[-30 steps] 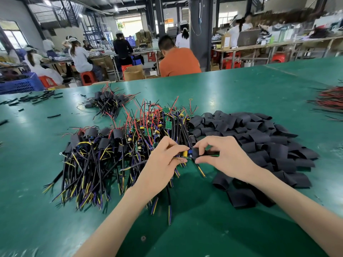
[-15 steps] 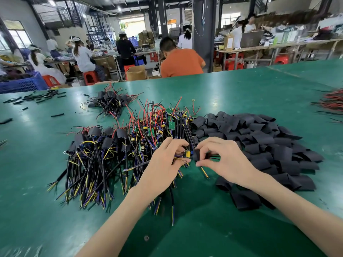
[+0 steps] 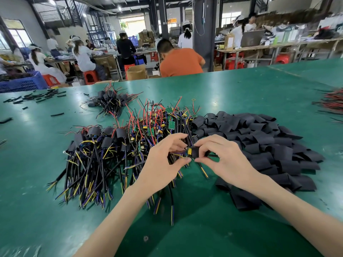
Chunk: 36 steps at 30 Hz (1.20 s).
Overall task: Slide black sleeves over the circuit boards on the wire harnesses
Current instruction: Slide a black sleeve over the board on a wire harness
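My left hand (image 3: 163,162) pinches one wire harness by its small circuit board (image 3: 188,151), whose yellow part shows between my fingertips. My right hand (image 3: 222,158) pinches a black sleeve (image 3: 195,152) that sits partly over that board's right end. Both hands meet just above the green table (image 3: 241,93). Under and behind them lies a pile of bare harnesses (image 3: 157,125) with green boards and red, black and yellow wires. To the left lie harnesses with sleeves on them (image 3: 104,140). A heap of loose black sleeves (image 3: 259,138) spreads to the right.
A smaller bundle of sleeved harnesses (image 3: 111,101) lies farther back. Short black tube pieces (image 3: 37,98) are scattered at the far left. Red and black wires (image 3: 332,102) lie at the right edge. A person in an orange shirt (image 3: 181,62) sits beyond the table's far edge.
The black sleeve in my right hand has moved left onto the board's end. My two hands have come closer together.
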Available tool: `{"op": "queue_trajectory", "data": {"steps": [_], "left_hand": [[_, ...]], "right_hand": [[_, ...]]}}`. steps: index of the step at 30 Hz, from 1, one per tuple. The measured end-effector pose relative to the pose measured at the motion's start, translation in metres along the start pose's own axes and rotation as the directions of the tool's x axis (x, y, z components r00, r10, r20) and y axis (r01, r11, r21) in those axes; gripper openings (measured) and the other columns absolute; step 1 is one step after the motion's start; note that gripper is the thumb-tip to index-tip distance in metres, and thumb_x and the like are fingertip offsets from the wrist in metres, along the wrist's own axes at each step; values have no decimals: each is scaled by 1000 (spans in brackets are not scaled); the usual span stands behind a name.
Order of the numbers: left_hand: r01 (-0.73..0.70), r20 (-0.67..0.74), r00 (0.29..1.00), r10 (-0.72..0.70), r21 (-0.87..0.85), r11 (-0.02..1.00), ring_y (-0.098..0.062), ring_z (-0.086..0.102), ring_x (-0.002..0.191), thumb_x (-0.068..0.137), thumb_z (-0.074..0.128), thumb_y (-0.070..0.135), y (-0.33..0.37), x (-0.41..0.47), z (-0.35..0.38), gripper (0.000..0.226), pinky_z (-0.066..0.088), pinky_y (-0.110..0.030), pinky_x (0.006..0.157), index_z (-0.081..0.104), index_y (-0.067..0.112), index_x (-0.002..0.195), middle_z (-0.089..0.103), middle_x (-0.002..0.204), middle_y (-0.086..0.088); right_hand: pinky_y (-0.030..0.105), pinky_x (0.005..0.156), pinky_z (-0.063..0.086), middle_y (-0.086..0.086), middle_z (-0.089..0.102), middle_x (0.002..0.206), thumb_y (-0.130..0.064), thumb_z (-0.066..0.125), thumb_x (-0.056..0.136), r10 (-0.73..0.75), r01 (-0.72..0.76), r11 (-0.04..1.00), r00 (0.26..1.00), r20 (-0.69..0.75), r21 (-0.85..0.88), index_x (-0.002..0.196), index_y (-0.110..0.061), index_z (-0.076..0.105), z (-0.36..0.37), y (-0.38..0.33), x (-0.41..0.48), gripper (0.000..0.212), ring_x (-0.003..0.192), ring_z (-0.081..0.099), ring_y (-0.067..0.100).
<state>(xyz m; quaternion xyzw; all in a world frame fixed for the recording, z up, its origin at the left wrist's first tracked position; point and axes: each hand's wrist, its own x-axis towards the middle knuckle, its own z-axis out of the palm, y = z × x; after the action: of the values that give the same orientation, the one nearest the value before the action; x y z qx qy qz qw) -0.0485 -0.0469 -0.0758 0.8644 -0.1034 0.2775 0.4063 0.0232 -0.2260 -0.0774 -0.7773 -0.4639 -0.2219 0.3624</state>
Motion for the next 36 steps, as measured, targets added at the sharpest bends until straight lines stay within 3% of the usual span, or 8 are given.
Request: {"op": "queue_trajectory", "data": {"steps": [5, 8, 20, 25, 30, 33, 36], "left_hand": [[35, -10, 999, -35, 66, 997, 2, 62, 85, 81, 71, 3, -1, -1, 0, 22, 44, -8, 79, 68, 14, 99, 65, 92, 9], [69, -14, 998, -68, 62, 996, 6, 60, 80, 80, 72, 3, -1, 0, 1, 14, 42, -5, 75, 71, 12, 90, 64, 84, 15], [135, -7, 991, -135, -8, 991, 8, 61, 75, 76, 76, 4, 3, -1, 10, 18, 43, -5, 73, 68, 13, 91, 66, 77, 14], [157, 2, 988, -157, 22, 987, 3, 58, 63, 75, 77, 7, 2, 1, 8, 9, 47, -15, 65, 69, 10, 78, 66, 68, 12], [160, -19, 987, -160, -1, 987, 5, 59, 62, 73, 78, 5, 1, 1, 8, 10, 46, -12, 64, 70, 9, 76, 65, 66, 14], [167, -41, 985, -167, -10, 986, 5, 59, 61, 74, 77, 3, 3, 1, 8, 15, 46, -11, 64, 68, 16, 73, 64, 64, 16], [162, -102, 982, -159, 14, 987, 5, 58, 63, 75, 76, 5, 4, 2, 8, 24, 43, -9, 63, 64, 26, 71, 63, 62, 18]], "right_hand": [[21, 87, 42, -1, 66, 96, -7, 81, 68, -1, 1, 1000, 1000, -5, 0, 68, -7, 62, 0, 0, -2, 20, 92, 54, 6], [20, 87, 41, -1, 66, 96, -7, 82, 68, 1, -1, 1000, 1000, 10, -1, 67, -7, 62, 1, 0, -3, 20, 92, 54, 6], [21, 86, 42, -1, 67, 99, -10, 81, 69, -46, 47, 999, 999, 26, -16, 70, -10, 62, 9, -2, -4, 19, 94, 55, 8], [24, 83, 44, -1, 67, 98, -9, 80, 71, -94, 95, 995, 995, 24, -33, 69, -8, 61, 9, -4, -4, 19, 92, 55, 13], [27, 82, 45, 1, 68, 101, -9, 77, 74, -103, 106, 993, 993, 50, -52, 71, -8, 60, 9, -6, -3, 18, 95, 58, 16], [30, 85, 45, 0, 65, 111, -11, 76, 76, -53, 55, 998, 998, 40, -41, 84, -10, 60, 10, -9, -4, 18, 102, 56, 13], [38, 84, 46, 2, 60, 113, -25, 77, 75, 177, -175, 975, 984, 1, -135, 112, -10, 56, 11, -9, -3, 45, 101, 56, 22]]}}
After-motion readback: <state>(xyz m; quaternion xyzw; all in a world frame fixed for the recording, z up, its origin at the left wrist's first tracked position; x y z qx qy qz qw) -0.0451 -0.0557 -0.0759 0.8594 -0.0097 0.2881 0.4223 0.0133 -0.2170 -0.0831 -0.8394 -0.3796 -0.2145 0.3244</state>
